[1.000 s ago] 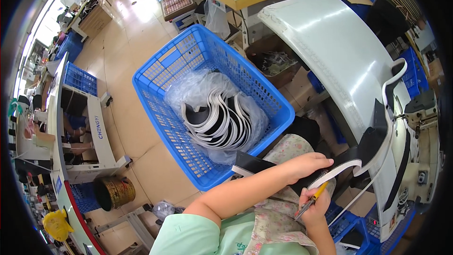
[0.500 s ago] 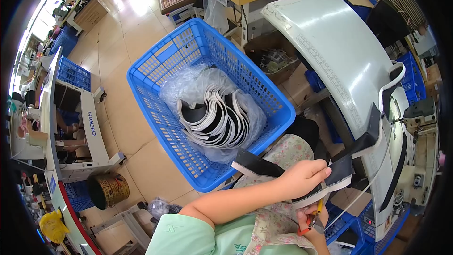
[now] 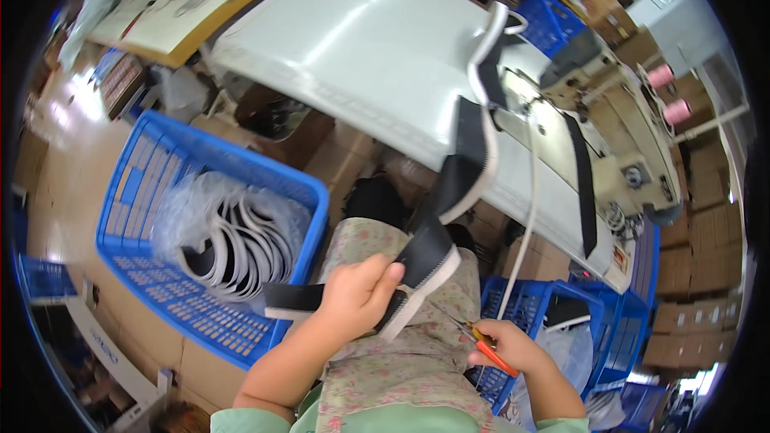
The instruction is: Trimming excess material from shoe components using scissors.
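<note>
The right hand [image 3: 513, 345] is moving away from the left hand [image 3: 357, 298], gripping orange-handled snips [image 3: 497, 359] and leaving the black-and-white strip [image 3: 427, 255] clamped in the left hand only; the strip is running from above the lap [image 3: 365, 369] to the white surface [image 3: 369, 40]

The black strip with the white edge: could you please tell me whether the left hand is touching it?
Touching. The head view shows the left hand gripping the black strip, which emerges on both sides of the fist.

Short mint-green sleeves [image 3: 251, 421] behind the left grip [image 3: 358, 297] and right grip [image 3: 504, 345]; a beige, pink-flowered apron [image 3: 393, 369] between them.
</note>
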Demonstrator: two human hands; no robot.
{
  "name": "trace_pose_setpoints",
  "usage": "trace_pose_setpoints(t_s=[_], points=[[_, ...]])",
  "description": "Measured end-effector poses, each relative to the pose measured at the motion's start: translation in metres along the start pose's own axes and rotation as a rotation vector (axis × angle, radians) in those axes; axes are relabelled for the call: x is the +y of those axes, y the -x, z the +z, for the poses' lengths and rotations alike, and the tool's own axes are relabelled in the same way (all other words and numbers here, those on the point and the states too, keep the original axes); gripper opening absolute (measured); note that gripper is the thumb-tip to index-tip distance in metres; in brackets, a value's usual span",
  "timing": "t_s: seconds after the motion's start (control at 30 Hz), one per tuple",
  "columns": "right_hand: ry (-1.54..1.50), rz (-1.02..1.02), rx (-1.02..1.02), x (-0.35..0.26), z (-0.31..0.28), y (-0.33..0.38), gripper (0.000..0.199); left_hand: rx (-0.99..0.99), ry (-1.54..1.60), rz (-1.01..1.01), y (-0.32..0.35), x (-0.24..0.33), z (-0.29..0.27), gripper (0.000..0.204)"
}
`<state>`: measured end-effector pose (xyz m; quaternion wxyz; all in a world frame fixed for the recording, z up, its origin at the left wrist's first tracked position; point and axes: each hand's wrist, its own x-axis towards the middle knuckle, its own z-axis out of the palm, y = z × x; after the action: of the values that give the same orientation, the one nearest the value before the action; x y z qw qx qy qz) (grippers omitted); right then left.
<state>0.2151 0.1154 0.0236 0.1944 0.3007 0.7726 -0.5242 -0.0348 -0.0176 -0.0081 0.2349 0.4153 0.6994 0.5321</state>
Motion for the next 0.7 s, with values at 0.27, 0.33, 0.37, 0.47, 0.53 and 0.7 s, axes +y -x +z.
trace_pose_setpoints(t_s=[0.27, 0.33, 0.37, 0.47, 0.53, 0.7], points=[[0.051, -0.056, -0.044, -0.011, -0.018, 0.004, 0.050, -0.061, -0.212, 0.178, -0.006, 0.016, 0.018, 0.021], [-0.003, -0.048, -0.044, -0.004, -0.018, 0.002, 0.050, -0.067, -0.206, 0.165, -0.006, 0.019, 0.020, 0.021], [-0.011, -0.050, -0.040, 0.000, -0.018, 0.001, 0.050, -0.065, -0.195, 0.147, -0.005, 0.020, 0.021, 0.021], [0.013, -0.075, -0.062, 0.007, -0.019, 0.002, 0.049, -0.004, -0.158, 0.131, -0.005, 0.020, 0.021, 0.021], [-0.008, -0.037, -0.102, 0.008, -0.021, 0.003, 0.049, 0.003, -0.147, 0.106, -0.004, 0.020, 0.019, 0.021], [-0.065, -0.074, -0.088, 0.007, -0.014, -0.010, 0.048, -0.030, -0.188, 0.107, -0.006, 0.021, 0.021, 0.023]])
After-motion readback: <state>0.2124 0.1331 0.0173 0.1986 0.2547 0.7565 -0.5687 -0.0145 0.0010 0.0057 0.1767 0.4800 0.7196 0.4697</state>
